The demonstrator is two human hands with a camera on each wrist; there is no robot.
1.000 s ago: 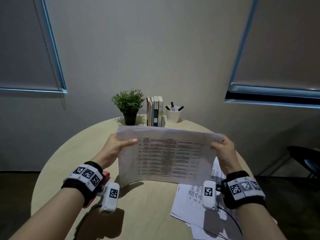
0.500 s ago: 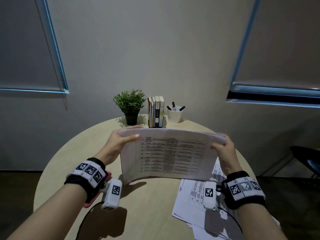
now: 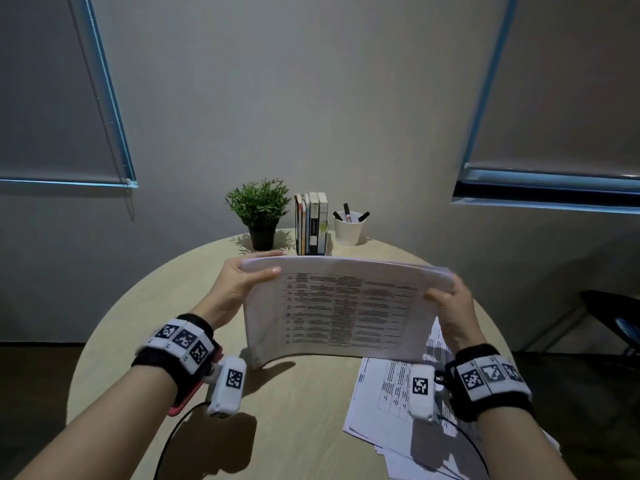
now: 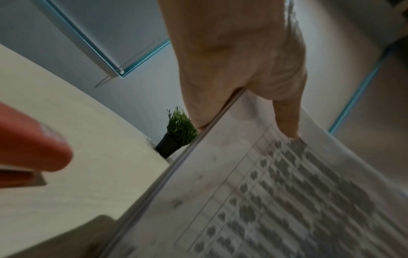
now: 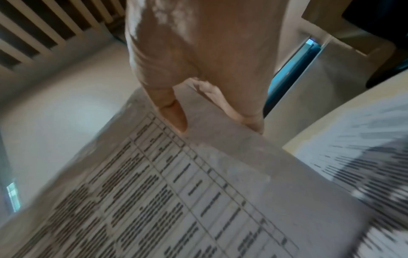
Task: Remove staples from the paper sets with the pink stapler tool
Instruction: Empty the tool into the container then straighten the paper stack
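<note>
A set of printed papers (image 3: 346, 313) stands on its long lower edge on the round table (image 3: 294, 427), bowed toward me. My left hand (image 3: 242, 282) grips its upper left corner, thumb on the front sheet. My right hand (image 3: 450, 303) grips the upper right corner the same way. In the left wrist view the sheet edges (image 4: 176, 171) show as a stack pinched between thumb and fingers. The pink stapler tool (image 3: 187, 400) lies on the table under my left wrist, mostly hidden; its rounded end (image 4: 33, 144) shows in the left wrist view.
More printed sheets (image 3: 391, 403) lie spread at the table's right, under my right wrist. At the far edge stand a potted plant (image 3: 259, 213), a row of books (image 3: 311, 225) and a white cup of pens (image 3: 349, 226). A dark chair (image 3: 609, 317) sits to the right.
Both hands have tipped the top of the paper set toward me and shifted it a little right, so its top edge now shows as a stack; the lower edge stays on the table.
</note>
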